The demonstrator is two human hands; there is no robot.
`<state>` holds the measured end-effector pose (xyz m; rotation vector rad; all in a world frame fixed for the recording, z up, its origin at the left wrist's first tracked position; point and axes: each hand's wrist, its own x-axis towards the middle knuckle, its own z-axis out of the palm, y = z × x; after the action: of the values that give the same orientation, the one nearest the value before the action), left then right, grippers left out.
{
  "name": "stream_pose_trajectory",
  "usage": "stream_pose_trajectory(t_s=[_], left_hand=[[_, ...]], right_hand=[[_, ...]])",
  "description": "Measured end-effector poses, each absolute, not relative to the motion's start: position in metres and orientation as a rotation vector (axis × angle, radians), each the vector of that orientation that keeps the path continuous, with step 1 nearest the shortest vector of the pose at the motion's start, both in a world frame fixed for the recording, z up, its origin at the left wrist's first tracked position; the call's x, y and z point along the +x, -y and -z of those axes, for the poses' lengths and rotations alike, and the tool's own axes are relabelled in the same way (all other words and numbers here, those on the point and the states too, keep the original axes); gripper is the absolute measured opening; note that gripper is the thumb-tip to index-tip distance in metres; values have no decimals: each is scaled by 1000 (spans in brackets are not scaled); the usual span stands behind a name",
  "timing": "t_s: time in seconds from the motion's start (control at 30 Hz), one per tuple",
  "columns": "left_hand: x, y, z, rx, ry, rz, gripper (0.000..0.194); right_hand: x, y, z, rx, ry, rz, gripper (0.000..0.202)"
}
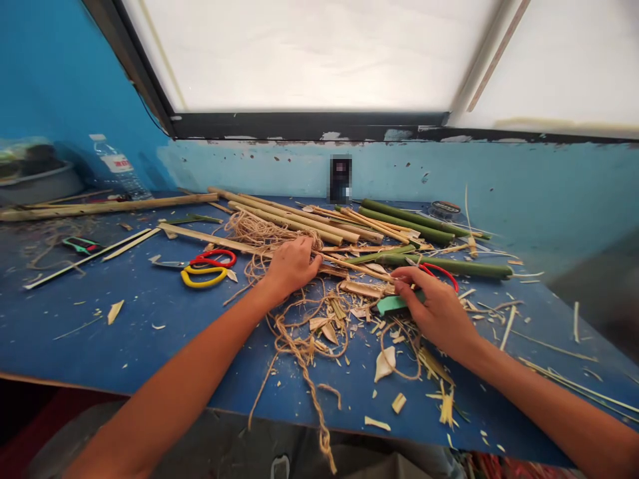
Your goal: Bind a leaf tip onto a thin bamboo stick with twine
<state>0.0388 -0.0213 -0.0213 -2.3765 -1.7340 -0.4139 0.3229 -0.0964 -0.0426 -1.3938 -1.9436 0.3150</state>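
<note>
My left hand (294,266) is closed beside a tangled hank of brown twine (264,229), its fingertips partly hidden. A thin bamboo stick (357,266) runs from those fingers toward my right hand (434,309). The right thumb and fingers pinch the stick's other end. Under the right palm lies a teal-handled tool (394,304), mostly covered, with a red scissor-like handle (442,274) behind the knuckles. Loose twine with a braided tail (314,392) trails over the table's front edge. Pale bamboo shavings (329,329) lie scattered between my forearms.
Red-and-yellow scissors (207,266) and a teal-black cutter (82,246) lie left. Dry bamboo poles (294,223) and green bamboo lengths (444,266) lie toward the wall. A water bottle (117,166) and grey basin (44,186) stand far left on the blue table (184,332).
</note>
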Motion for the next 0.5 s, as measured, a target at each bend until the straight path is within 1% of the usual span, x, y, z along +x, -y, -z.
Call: stream_pose_trajectory(t_s=[0.23, 0.5], left_hand=[[43, 29, 15, -2353, 1708, 363, 36], [41, 31, 10, -2388, 1693, 237, 32]], right_hand=[[324, 101, 39, -1378, 1784, -450, 26], [325, 102, 38, -1324, 1568, -493, 22]])
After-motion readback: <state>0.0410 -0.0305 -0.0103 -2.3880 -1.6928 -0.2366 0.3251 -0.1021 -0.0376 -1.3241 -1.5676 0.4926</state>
